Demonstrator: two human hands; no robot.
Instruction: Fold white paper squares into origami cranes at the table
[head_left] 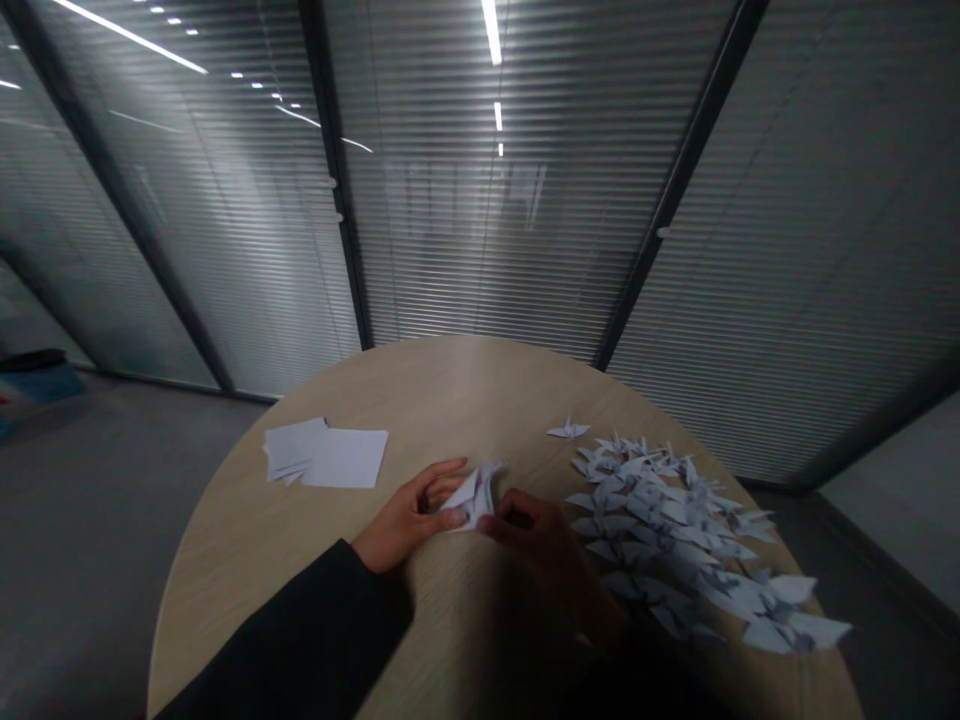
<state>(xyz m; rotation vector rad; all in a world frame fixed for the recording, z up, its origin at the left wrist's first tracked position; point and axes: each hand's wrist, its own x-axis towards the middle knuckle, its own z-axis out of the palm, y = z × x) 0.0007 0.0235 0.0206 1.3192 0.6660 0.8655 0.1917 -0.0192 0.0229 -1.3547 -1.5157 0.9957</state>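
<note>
Between my two hands is a partly folded piece of white paper (474, 494), with creased flaps standing up from it. My left hand (412, 512) grips its left side, thumb on the near face and fingers behind. On the lower right edge, the fingertips of my right hand (529, 525) pinch the same paper; that hand lies in shadow. Right of my right hand, many folded paper cranes (667, 510) are spread in a cluster. One single paper crane (568, 430) sits apart, behind the cluster's left end.
Everything rests on a round wooden table (465, 385). Flat sheets of white paper (346, 458) lie at its left, partly overlapping. Behind the table stand glass panels with blinds (495, 250). A blue bin (43, 375) with a black rim is on the floor at far left.
</note>
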